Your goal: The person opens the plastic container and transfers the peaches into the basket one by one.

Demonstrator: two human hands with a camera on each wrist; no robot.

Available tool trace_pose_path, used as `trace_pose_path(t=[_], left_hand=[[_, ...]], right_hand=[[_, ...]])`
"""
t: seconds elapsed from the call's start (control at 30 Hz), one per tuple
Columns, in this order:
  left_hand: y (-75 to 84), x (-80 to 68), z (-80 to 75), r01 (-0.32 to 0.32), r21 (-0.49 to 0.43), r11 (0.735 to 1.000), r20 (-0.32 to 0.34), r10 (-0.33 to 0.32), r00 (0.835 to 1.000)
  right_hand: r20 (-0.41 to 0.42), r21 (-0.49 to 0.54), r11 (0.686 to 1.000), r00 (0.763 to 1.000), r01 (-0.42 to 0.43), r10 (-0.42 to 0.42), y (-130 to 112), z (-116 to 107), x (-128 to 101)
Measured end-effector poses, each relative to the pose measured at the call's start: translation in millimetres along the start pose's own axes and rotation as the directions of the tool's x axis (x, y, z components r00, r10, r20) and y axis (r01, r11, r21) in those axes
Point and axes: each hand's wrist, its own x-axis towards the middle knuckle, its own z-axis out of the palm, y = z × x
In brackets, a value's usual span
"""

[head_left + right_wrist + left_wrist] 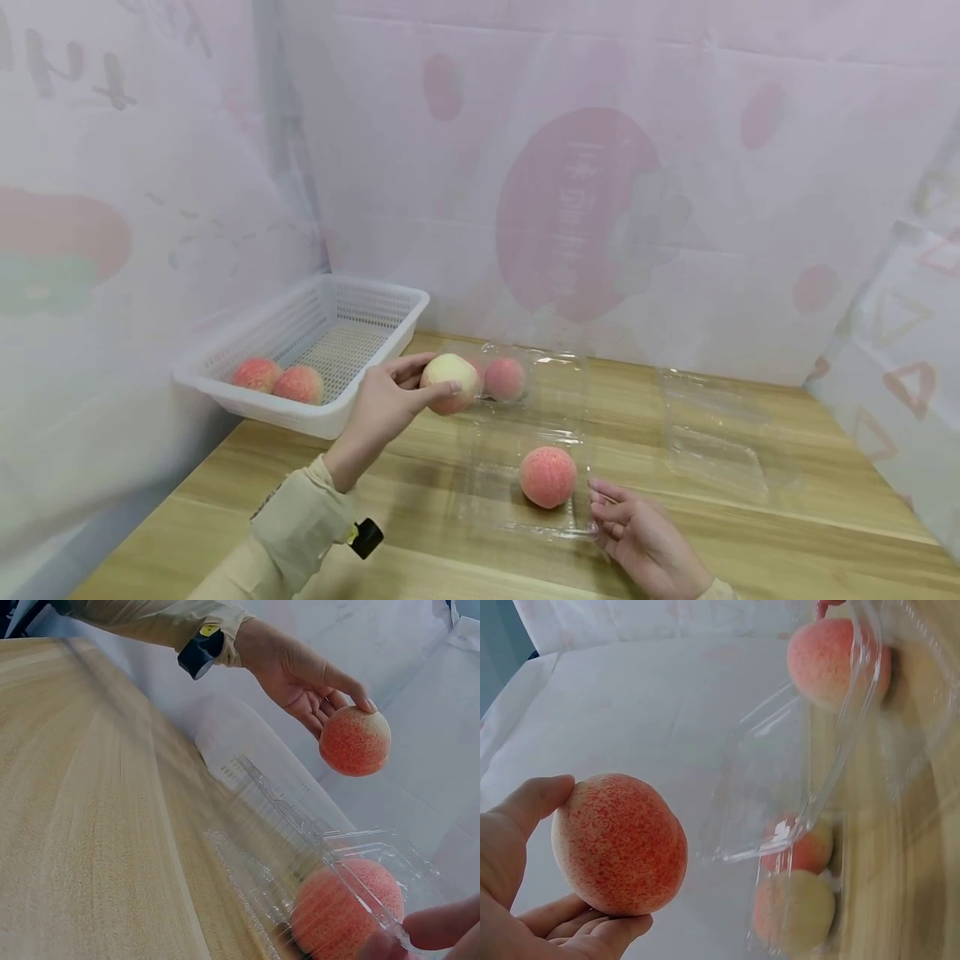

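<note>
My left hand (386,408) grips a peach (450,385) between thumb and fingers, held in the air between the white basket and the clear boxes. In the left wrist view this held peach (620,844) shows its red speckled side. An open clear plastic clamshell box (495,521) lies on the table with one peach (549,477) in its base. At its right edge my right hand (641,533) pinches the rim; the right wrist view shows fingertips (442,924) on that rim. Behind its raised lid (832,787), two more peaches sit close together, one red (504,379) and one paler (793,911).
A white plastic basket (416,310) with two peaches (298,384) stands at the back left. Another clear plastic box (720,442) lies on the wooden table (840,533) to the right. Printed cloth (450,192) walls off the back and both sides.
</note>
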Motion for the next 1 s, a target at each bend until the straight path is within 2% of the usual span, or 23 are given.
trace_pose_path(t=[0.1, 0.33, 0.5, 0.6, 0.77, 1.0], left_hand=[[1.7, 3.0, -12.5, 0.006, 0.042, 0.999, -0.019, -0.005, 1.0], [5.4, 9.7, -42.8, 0.026, 0.032, 0.999, -0.06, -0.024, 0.998], [6.1, 11.8, -67.4, 0.025, 0.067, 0.997, -0.095, -0.018, 0.995], [6.8, 13.0, -83.6, 0.049, 0.117, 0.992, -0.144, -0.032, 0.989], [7.6, 14.3, -108.5, 0.106, 0.143, 0.984, -0.191, -0.077, 0.979], [-2.0, 16.3, -130.4, 0.16, 0.17, 0.972, -0.232, -0.119, 0.965]], right_hand=[[-0.007, -0.001, 1.0, 1.0, 0.002, -0.002, 0.3, 0.8, 0.1], [-0.007, 0.002, 1.0, 1.0, 0.002, -0.002, 0.8, 2.0, 0.5], [0.009, 0.011, 1.0, 1.0, -0.008, 0.008, 1.9, 2.7, 0.4], [0.015, 0.015, 1.0, 1.0, -0.012, 0.012, 2.6, 2.6, 0.2], [0.012, 0.02, 1.0, 1.0, -0.009, 0.009, 2.4, 1.4, 0.4], [0.004, 0.023, 1.0, 1.0, -0.008, 0.008, 1.5, -0.3, 0.3]])
